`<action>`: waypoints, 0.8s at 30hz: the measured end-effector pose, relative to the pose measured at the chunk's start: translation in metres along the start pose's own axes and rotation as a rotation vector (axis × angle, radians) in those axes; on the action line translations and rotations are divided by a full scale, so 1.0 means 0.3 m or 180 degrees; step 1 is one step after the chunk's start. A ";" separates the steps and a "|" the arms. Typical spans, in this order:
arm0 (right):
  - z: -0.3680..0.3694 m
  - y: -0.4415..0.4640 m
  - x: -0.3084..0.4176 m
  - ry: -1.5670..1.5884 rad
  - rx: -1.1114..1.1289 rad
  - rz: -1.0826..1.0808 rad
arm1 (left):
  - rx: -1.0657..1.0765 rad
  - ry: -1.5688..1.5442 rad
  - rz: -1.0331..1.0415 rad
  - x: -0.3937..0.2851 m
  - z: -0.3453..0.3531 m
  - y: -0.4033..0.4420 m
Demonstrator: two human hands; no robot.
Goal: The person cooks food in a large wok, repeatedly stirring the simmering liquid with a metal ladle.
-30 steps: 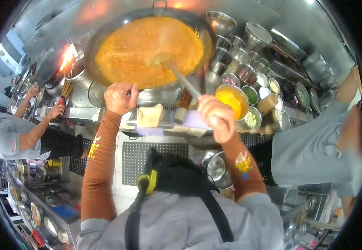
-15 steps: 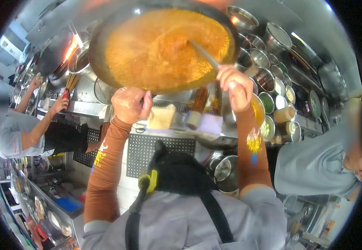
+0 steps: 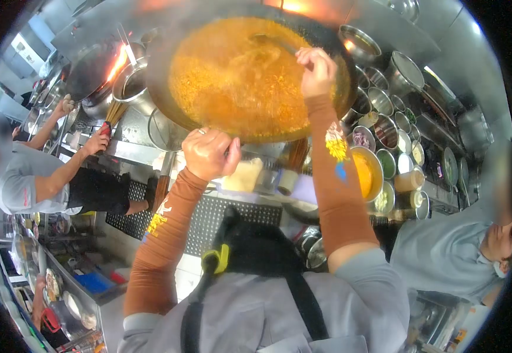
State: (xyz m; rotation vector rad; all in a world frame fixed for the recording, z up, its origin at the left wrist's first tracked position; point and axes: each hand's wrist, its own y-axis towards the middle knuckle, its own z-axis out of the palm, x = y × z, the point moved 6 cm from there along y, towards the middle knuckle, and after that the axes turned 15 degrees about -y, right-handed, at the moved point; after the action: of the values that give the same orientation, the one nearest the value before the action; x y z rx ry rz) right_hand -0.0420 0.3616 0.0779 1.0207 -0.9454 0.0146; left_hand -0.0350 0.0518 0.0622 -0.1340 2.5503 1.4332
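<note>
A large dark wok [image 3: 163, 88] full of steaming orange-brown food [image 3: 232, 82] fills the top middle of the view. My right hand [image 3: 316, 70] is closed around the handle of a ladle [image 3: 276, 40], whose head dips into the food near the wok's far side. At the wok's near edge, my left hand [image 3: 210, 154] is a fist with the thumb up; what it grips is hidden behind the fingers. A folded yellowish cloth [image 3: 243, 175] lies just right of that hand.
Steel bowls stand to the right, one with orange liquid [image 3: 366, 173]. At the left, a person [image 3: 44, 170] holds a brush of sticks near a flaming wok [image 3: 91, 73]. Another person [image 3: 444, 250] is at the right. A strainer [image 3: 164, 130] sits left of my wok.
My right hand has moved up and forward over the wok, taking the ladle to its far side. The wok and my left hand appear further right in view.
</note>
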 end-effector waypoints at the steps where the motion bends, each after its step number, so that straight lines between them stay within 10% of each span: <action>1: 0.021 0.004 -0.014 0.0109 -0.0128 0.0101 | 0.0002 -0.0002 -0.0005 0.000 0.001 -0.002; 24: 0.064 -0.359 0.289 0.0115 0.0290 0.0126 | 0.0028 -0.0028 -0.0379 -0.044 -0.004 -0.015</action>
State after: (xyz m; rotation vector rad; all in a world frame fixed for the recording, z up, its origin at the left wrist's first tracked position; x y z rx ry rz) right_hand 0.0442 0.2529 0.0627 1.0819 -0.9389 0.1096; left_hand -0.0215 0.0481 0.0619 -0.2729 2.4955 1.3756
